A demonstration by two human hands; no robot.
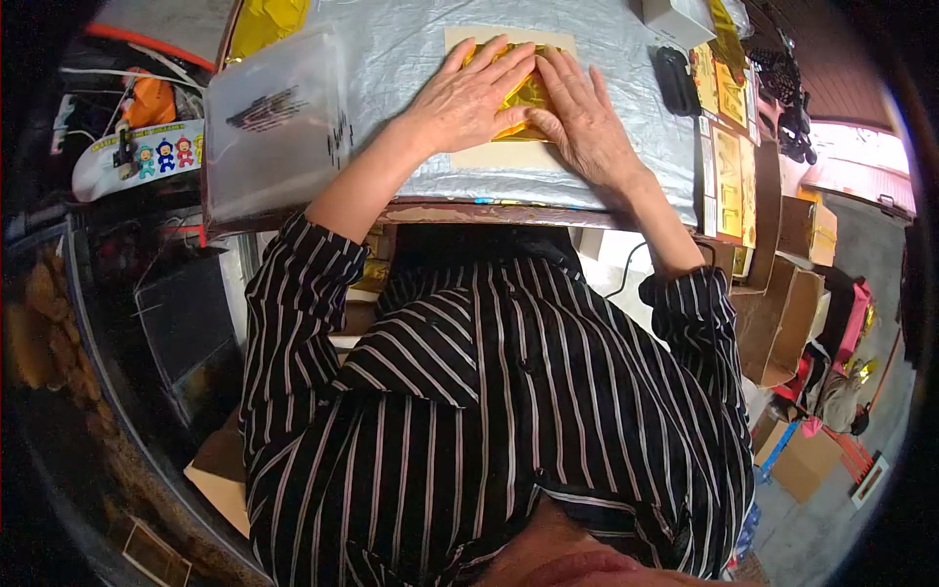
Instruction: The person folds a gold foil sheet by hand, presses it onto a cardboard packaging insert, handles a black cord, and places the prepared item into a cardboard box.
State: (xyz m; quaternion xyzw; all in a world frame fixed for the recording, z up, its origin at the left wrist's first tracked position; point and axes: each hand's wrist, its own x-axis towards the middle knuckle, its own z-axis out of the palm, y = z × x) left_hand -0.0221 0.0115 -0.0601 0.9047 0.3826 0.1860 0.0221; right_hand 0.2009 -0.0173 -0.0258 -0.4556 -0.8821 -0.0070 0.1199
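Both palms lie flat on a shiny gold foil sheet (528, 93), which rests on a beige sheet of paper or card (504, 157). My left hand (479, 98) presses the foil's left side, its fingers stretched away from me. Over the right side spreads my right hand (584, 117), fingers extended and thumb pointing inward. The two thumbs meet near the foil's lower edge. Much of the foil is hidden beneath the hands, and neither hand grips anything.
A silvery cover (391, 59) spans the table. At left lies a translucent plastic sheet or bag (279, 117) with black marks. To the right are a small black object (677, 80), a white box (680, 20) and yellow printed packaging (727, 181). Cardboard boxes (782, 318) stand beyond.
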